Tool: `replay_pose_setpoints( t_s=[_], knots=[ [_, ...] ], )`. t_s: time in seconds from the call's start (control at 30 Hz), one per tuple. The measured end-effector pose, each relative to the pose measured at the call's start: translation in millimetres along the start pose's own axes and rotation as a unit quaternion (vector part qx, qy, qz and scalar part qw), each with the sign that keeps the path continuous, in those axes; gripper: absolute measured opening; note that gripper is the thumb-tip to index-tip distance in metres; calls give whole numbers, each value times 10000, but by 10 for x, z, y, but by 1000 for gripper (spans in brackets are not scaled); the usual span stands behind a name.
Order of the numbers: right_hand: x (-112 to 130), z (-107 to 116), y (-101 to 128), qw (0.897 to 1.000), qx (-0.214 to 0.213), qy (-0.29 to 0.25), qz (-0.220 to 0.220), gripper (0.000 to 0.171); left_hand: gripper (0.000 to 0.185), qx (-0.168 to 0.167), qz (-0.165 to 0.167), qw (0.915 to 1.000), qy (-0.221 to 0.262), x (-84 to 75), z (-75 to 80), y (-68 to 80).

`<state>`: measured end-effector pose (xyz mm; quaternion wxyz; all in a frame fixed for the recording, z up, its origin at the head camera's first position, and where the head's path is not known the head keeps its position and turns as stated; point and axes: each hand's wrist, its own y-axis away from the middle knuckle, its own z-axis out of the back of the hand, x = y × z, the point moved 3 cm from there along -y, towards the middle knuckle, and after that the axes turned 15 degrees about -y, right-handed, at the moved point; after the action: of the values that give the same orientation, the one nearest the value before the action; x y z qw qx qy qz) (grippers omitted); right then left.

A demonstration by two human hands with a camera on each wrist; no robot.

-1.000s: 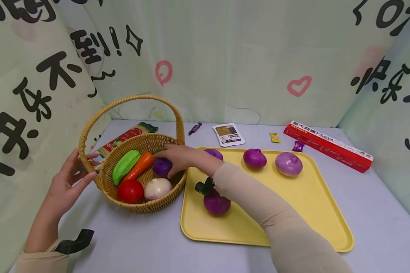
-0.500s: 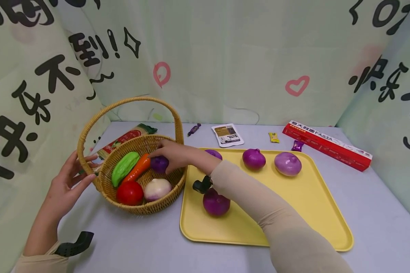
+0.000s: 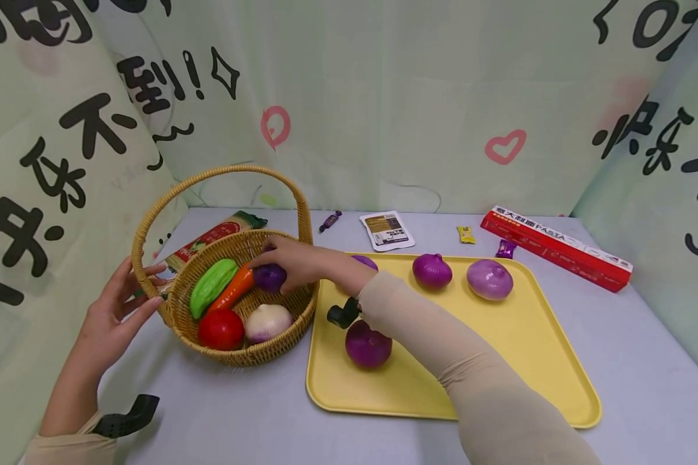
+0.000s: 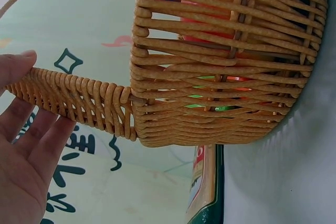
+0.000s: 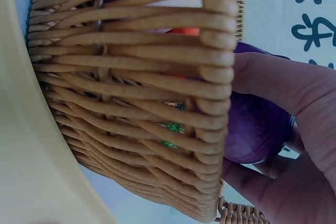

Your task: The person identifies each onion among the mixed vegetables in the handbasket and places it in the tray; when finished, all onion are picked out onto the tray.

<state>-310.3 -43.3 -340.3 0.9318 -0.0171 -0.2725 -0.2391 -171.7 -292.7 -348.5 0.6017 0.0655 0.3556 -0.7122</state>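
In the head view my left hand (image 3: 109, 316) holds the base of the handle on a wicker basket (image 3: 189, 336); in the left wrist view thumb and fingers pinch the handle (image 4: 79, 98) from opposite sides. My right hand (image 3: 293, 263) reaches over the basket's right rim and grips a dark purple onion (image 3: 269, 278), its fingers around it in the right wrist view. Inside the basket are a green bumpy gourd (image 3: 212, 287), a carrot (image 3: 235, 289), a tomato (image 3: 221, 329) and a white-and-purple bulb (image 3: 269, 323). The onion's underside is hidden in the head view.
A yellow tray (image 3: 471, 361) bears several purple onions (image 3: 369, 344), one partly behind the right wrist. Behind lie a white packet (image 3: 387, 230), small candies (image 3: 466, 234) and a long red box (image 3: 555, 248). A red-and-green package (image 3: 215, 236) lies behind the basket.
My right hand and the purple onion have shifted slightly left and up inside the basket, toward the carrot. The left hand keeps its hold on the handle.
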Motion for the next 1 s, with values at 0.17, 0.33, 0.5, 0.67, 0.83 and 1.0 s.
replay_pose_setpoints(
  t_s=[0.17, 0.33, 0.5, 0.67, 0.83, 1.0],
  knots=[
    [-18, 22, 10, 9999, -71, -79, 67, 66, 81, 24, -12, 10000, -4, -19, 0, -14],
    [-26, 57, 15, 9997, -91, -66, 229, 66, 80, 33, -11, 10000, 0, -23, 1, -11],
    [-23, 100, 44, 9995, -144, -94, 270, 66, 80, 1, -21, 10000, 12, -19, 2, -5],
    [0, 156, 119, 9991, -231, -221, 279, 65, 81, -1, -82, 10000, 44, -22, 8, 0],
    [17, 211, 230, 9984, -358, -308, 324, 64, 80, 38, -3, 10000, 29, -20, 5, -5],
    [44, 263, 348, 9982, -463, -267, 283, 65, 79, 38, -9, 10000, 7, -19, 17, 10]
  ],
)
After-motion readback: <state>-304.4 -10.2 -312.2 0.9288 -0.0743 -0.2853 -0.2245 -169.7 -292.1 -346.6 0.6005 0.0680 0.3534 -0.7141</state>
